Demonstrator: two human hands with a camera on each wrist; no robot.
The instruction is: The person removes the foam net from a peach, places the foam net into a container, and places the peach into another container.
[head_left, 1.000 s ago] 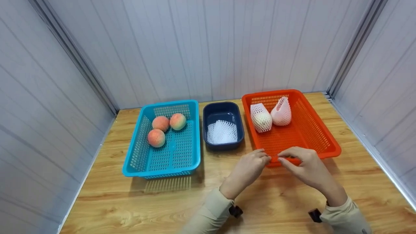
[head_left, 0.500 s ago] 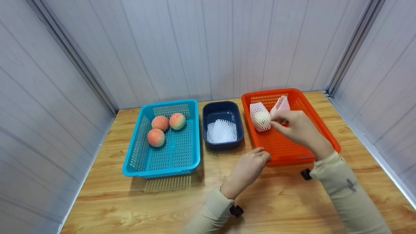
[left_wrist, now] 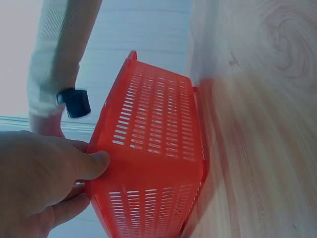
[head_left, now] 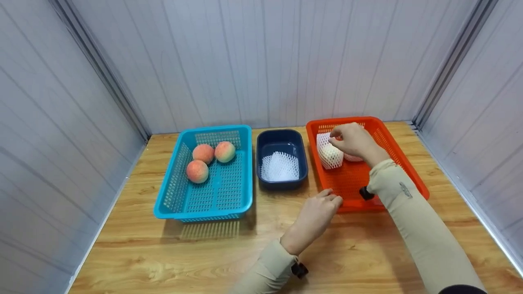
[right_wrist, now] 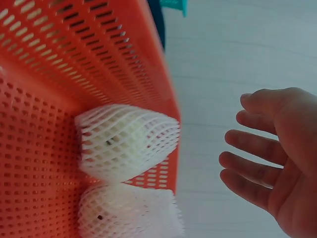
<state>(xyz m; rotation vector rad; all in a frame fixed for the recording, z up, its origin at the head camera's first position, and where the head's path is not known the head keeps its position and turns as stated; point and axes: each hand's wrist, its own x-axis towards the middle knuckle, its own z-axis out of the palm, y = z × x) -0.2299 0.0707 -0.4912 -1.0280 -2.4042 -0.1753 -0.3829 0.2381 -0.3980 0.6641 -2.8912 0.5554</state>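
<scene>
My left hand grips the rim of a red-orange plastic basket at its near left corner. In the left wrist view its thumb presses the outer wall and the other fingers go behind the rim. My right hand hovers over the basket's far part, holding nothing; its fingers are apart and slightly bent in the right wrist view. Beneath it lie two pale fruits in foam nets. One netted fruit leans at the basket wall; the other netted fruit lies beside it, mostly covered by the right hand in the head view.
A dark blue tub with white foam nets stands left of the red-orange basket. Farther left, a turquoise basket holds three peaches. Pale panel walls close off the wooden table behind and at both sides.
My right hand has left the basket's front rim and moved away from me, over the netted fruits. My left hand has stayed on the near left corner.
</scene>
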